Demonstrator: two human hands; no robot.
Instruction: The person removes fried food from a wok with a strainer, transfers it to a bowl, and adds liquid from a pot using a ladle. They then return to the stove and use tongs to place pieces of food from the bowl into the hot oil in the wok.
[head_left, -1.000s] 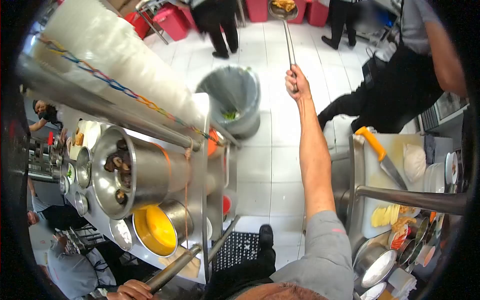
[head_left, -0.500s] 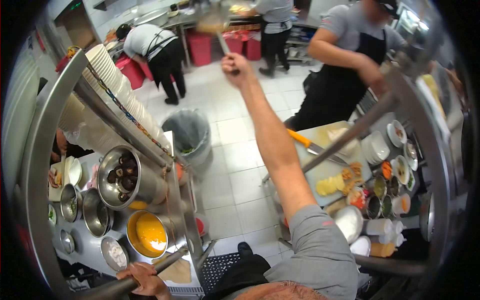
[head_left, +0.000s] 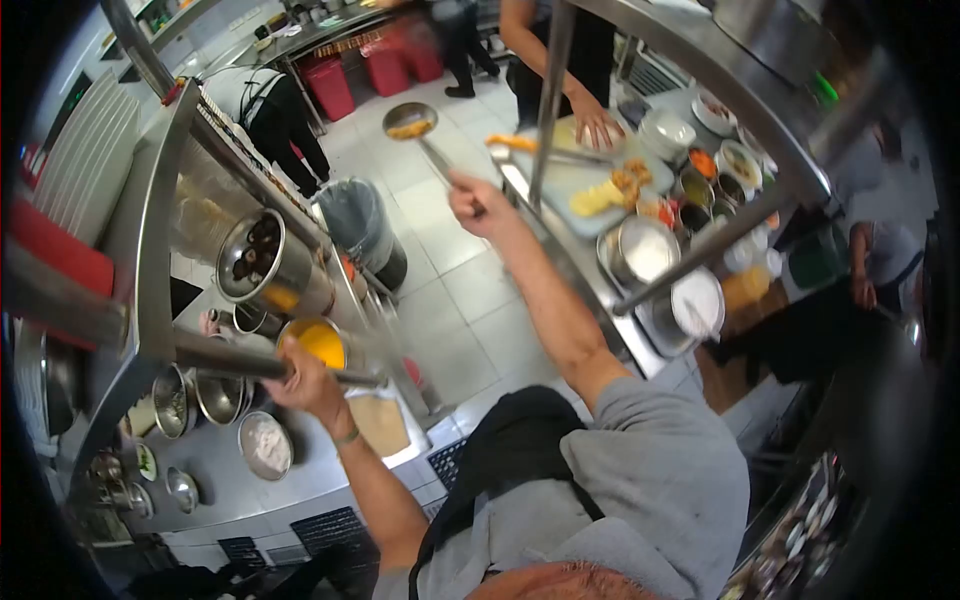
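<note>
My right hand (head_left: 472, 203) is stretched out ahead, closed around the long handle of a metal ladle (head_left: 410, 120). Its bowl carries a small portion of orange-yellow food and hangs over the tiled aisle, near a lined trash bin (head_left: 355, 220). My left hand (head_left: 305, 385) grips a horizontal steel rail (head_left: 220, 358) on the left counter, right beside a pot of orange sauce (head_left: 318, 342). A tilted steel pot with dark round pieces (head_left: 262, 262) sits just beyond it.
To the right lies a cutting board (head_left: 575, 180) with yellow slices and an orange-handled knife; another person's hand (head_left: 597, 128) rests on it. Steel bowls (head_left: 645, 250) and small sauce cups surround it. A co-worker (head_left: 265, 105) bends at the far left. Upright steel posts (head_left: 548, 100) cross the view.
My view has swung round and the right arm has drawn the ladle down and nearer. My left hand now shows higher on the rail, beside the orange sauce pot.
</note>
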